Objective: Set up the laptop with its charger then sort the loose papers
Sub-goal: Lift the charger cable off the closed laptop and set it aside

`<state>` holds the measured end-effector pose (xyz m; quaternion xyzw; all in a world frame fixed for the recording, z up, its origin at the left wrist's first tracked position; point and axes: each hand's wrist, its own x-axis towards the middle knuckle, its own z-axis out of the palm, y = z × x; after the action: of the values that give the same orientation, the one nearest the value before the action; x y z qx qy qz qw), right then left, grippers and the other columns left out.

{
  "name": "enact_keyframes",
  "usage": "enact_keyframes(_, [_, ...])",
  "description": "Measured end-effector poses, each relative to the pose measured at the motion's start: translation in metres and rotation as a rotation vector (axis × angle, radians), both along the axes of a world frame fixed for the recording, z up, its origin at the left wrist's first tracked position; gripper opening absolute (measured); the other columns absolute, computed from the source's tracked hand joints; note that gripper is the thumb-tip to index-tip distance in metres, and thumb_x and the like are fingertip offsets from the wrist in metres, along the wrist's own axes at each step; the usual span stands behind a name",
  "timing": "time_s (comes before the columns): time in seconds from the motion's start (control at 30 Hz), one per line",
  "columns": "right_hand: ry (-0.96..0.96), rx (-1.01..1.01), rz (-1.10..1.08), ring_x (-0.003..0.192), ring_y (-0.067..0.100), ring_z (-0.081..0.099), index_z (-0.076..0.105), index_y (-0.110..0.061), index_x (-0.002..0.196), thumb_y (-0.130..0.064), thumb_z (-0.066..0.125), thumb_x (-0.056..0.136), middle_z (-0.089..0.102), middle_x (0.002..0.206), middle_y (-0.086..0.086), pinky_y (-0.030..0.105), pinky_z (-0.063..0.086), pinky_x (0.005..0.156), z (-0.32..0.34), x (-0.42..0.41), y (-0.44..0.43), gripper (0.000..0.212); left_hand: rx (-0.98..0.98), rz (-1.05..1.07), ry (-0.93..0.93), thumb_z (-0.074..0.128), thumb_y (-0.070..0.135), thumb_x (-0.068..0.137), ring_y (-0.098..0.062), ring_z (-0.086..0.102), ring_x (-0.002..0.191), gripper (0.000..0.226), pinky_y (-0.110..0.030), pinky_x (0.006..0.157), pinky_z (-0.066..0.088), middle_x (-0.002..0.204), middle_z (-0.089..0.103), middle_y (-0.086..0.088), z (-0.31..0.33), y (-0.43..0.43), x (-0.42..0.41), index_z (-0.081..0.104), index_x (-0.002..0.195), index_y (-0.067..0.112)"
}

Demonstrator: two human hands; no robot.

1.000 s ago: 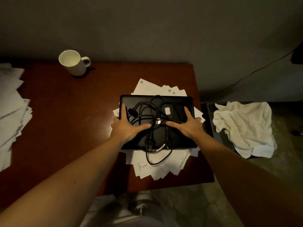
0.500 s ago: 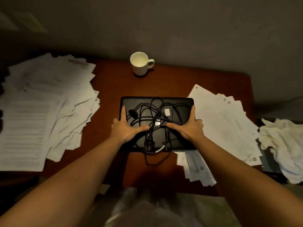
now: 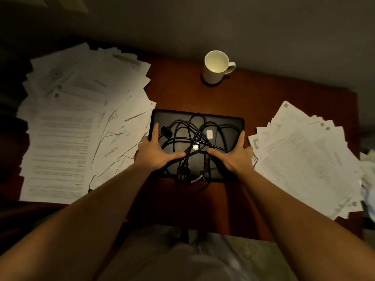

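Observation:
A closed black laptop (image 3: 227, 126) lies flat in the middle of the red-brown desk (image 3: 253, 94). A tangled black charger cable (image 3: 188, 134) with its power brick (image 3: 211, 133) sits on the lid. My left hand (image 3: 157, 153) grips the laptop's left edge, thumb across the lid. On the right edge my right hand (image 3: 233, 155) holds it the same way. A wide spread of loose papers (image 3: 81, 122) covers the desk's left side. A second pile of papers (image 3: 304, 157) lies to the right.
A white mug (image 3: 215, 67) stands at the back of the desk near the wall. A white cloth (image 3: 367, 179) shows at the far right edge. The desk's front edge runs just below the laptop, above my lap.
The laptop, held in both hands with the charger on it, has shifted left off the right paper pile onto bare desk between the two piles. The view has swung left too.

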<state>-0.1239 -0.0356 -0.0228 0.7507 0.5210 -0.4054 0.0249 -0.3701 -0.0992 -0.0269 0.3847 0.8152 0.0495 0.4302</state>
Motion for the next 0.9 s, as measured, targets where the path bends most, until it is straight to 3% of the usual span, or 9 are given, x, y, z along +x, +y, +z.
enact_keyframes(0.2, [-0.059, -0.008, 0.005, 0.149, 0.042, 0.016, -0.005, -0.029, 0.16, -0.081, 0.073, 0.06, 0.012, 0.162, 0.023, 0.057, 0.025, 0.117, 0.0, -0.005, 0.001, 0.137, -0.041, -0.084, 0.202, 0.054, 0.089, 0.069, -0.038, 0.018, 0.15, 0.122, -0.059, 0.116, 0.024, 0.164, 0.014, -0.017, -0.004, 0.0, 0.01, -0.002, 0.159, 0.028])
enact_keyframes(0.3, [-0.154, 0.1, 0.108, 0.149, 0.038, 0.017, 0.0, -0.023, 0.16, -0.086, 0.067, 0.061, 0.015, 0.162, 0.018, 0.056, 0.022, 0.118, -0.002, -0.006, 0.0, 0.135, -0.004, -0.116, 0.389, 0.049, 0.089, 0.073, -0.034, 0.031, 0.143, 0.115, -0.053, 0.11, 0.031, 0.157, 0.029, -0.017, -0.002, -0.003, 0.02, 0.021, 0.155, 0.013])
enact_keyframes(0.4, [-0.118, 0.147, 0.127, 0.145, 0.037, 0.025, 0.0, -0.02, 0.16, -0.081, 0.072, 0.063, 0.021, 0.159, 0.019, 0.053, 0.033, 0.116, -0.003, -0.005, 0.001, 0.135, 0.114, -0.095, 0.51, 0.052, 0.086, 0.074, -0.032, 0.049, 0.124, 0.104, -0.045, 0.097, 0.04, 0.137, 0.05, -0.016, -0.004, -0.009, 0.03, 0.044, 0.139, 0.005])
enact_keyframes(0.5, [0.056, 0.116, 0.025, 0.136, 0.032, 0.043, 0.003, -0.015, 0.16, -0.061, 0.084, 0.067, 0.036, 0.153, 0.016, 0.046, 0.044, 0.106, -0.002, -0.008, 0.001, 0.131, 0.147, -0.034, 0.374, 0.063, 0.079, 0.074, -0.029, 0.053, 0.119, 0.098, -0.041, 0.094, 0.044, 0.13, 0.055, -0.013, -0.007, -0.008, 0.043, 0.046, 0.136, 0.005])
enact_keyframes(0.57, [0.122, 0.09, -0.044, 0.116, 0.026, 0.058, 0.02, -0.009, 0.157, -0.05, 0.085, 0.072, 0.056, 0.133, 0.012, 0.04, 0.051, 0.095, -0.002, -0.012, -0.001, 0.114, 0.191, 0.109, 0.179, 0.074, 0.066, 0.075, -0.03, 0.054, 0.12, 0.09, -0.042, 0.093, 0.049, 0.128, 0.057, -0.013, -0.006, -0.004, 0.05, 0.047, 0.135, 0.005])
enact_keyframes(0.63, [0.165, 0.055, -0.101, 0.101, 0.023, 0.066, 0.053, -0.007, 0.134, -0.039, 0.083, 0.079, 0.066, 0.114, 0.007, 0.04, 0.057, 0.089, -0.004, -0.017, -0.002, 0.071, 0.18, 0.226, 0.038, 0.08, 0.056, 0.075, -0.028, 0.059, 0.116, 0.082, -0.041, 0.09, 0.053, 0.123, 0.061, -0.01, -0.006, 0.004, 0.052, 0.049, 0.134, 0.007])
enact_keyframes(0.7, [0.26, -0.004, -0.201, 0.091, 0.025, 0.072, 0.067, -0.011, 0.098, -0.029, 0.082, 0.081, 0.073, 0.096, 0.007, 0.044, 0.06, 0.083, -0.006, -0.021, -0.002, 0.029, 0.132, 0.236, -0.015, 0.082, 0.053, 0.074, -0.027, 0.064, 0.109, 0.075, -0.041, 0.088, 0.056, 0.118, 0.067, -0.008, -0.006, 0.011, 0.05, 0.057, 0.13, 0.009])
enact_keyframes(0.77, [0.33, -0.059, -0.288, 0.085, 0.027, 0.073, 0.066, -0.013, 0.085, -0.024, 0.082, 0.08, 0.073, 0.089, 0.009, 0.047, 0.061, 0.082, -0.008, -0.023, 0.001, 0.021, 0.117, 0.253, -0.071, 0.084, 0.047, 0.074, -0.024, 0.066, 0.101, 0.062, -0.039, 0.084, 0.057, 0.111, 0.07, -0.006, -0.006, 0.018, 0.045, 0.065, 0.121, 0.011])
enact_keyframes(0.9, [0.39, -0.128, -0.325, 0.088, 0.03, 0.072, 0.065, -0.012, 0.082, -0.021, 0.081, 0.08, 0.073, 0.091, 0.011, 0.048, 0.06, 0.086, -0.011, -0.022, 0.009, 0.019, 0.107, 0.401, -0.314, 0.086, 0.02, 0.076, -0.021, 0.068, 0.084, 0.028, -0.034, 0.075, 0.057, 0.092, 0.07, -0.006, -0.004, 0.027, 0.042, 0.07, 0.096, 0.01])
